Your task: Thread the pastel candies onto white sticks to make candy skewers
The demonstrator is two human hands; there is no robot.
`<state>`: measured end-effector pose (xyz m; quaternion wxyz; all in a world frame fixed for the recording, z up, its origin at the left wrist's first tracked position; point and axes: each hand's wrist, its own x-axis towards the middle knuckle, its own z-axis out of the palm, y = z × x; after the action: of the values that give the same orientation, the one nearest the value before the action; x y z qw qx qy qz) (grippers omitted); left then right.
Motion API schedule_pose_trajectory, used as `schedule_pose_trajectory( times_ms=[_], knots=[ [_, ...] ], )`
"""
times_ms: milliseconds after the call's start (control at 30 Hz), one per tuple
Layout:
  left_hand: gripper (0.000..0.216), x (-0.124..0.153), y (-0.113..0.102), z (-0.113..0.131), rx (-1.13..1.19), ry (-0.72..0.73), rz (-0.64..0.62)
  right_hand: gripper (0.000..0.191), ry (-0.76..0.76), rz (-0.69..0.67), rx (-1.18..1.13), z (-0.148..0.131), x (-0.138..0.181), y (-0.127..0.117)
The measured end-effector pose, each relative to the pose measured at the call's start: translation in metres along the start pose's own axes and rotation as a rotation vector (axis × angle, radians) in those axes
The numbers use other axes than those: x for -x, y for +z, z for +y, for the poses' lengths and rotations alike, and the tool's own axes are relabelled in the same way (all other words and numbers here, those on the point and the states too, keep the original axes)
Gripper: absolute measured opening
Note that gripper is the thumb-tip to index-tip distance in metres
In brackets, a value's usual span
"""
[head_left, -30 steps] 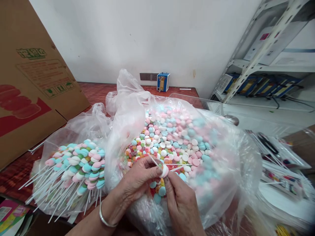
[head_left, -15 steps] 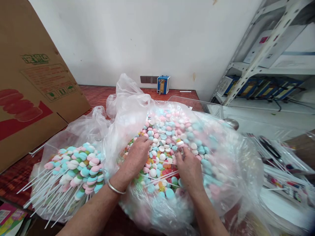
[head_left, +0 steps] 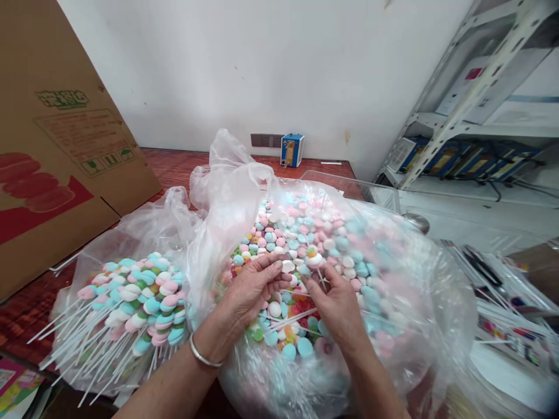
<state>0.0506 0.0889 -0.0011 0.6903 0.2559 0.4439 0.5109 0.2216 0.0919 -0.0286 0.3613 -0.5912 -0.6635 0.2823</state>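
My right hand pinches the white stick of a marshmallow skewer, whose top carries an orange-green gummy and white and pale blue marshmallow pieces. Just left of it, my left hand has thumb and fingers closed on a white marshmallow. Both hands are over a large open clear plastic bag full of pink, white and blue marshmallows, with red, green and orange gummies among them. Several loose white sticks lie on the candy below my hands.
At left, a plastic bag holds a pile of finished-looking marshmallow skewers, sticks pointing towards me. A tall cardboard box stands behind it. A small blue device sits by the wall, white shelving at right, and packets of sticks and tools below it.
My left hand has come up out of the candy and turned, now with a white marshmallow in its fingers. My right hand still holds the skewer, slightly tilted now.
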Motion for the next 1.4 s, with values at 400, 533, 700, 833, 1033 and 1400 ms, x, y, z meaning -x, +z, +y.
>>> schedule_pose_trajectory(
  times_ms=[400,533,700,833,1033,1400],
  knots=[
    [0.036,0.009,0.012,-0.009,-0.109,0.127,-0.104,0.019,-0.006,0.058,-0.329,-0.019,0.018,0.013],
    [0.035,0.006,0.009,-0.010,-0.267,0.195,-0.068,0.023,-0.004,-0.002,-0.304,-0.026,0.019,0.009],
    [0.039,0.004,0.003,-0.001,-0.360,0.127,0.118,0.029,-0.015,-0.037,-0.122,-0.026,0.042,-0.008],
    [0.042,0.007,0.002,0.004,-0.364,0.106,0.193,0.035,-0.083,-0.078,0.098,-0.021,0.060,-0.016],
    [0.041,0.008,0.004,0.000,-0.357,0.135,0.192,0.038,-0.064,-0.148,0.213,-0.021,0.062,-0.016],
    [0.035,0.009,0.002,-0.008,-0.516,0.319,0.152,0.040,0.040,-0.270,0.246,-0.024,0.062,-0.020]
  ],
)
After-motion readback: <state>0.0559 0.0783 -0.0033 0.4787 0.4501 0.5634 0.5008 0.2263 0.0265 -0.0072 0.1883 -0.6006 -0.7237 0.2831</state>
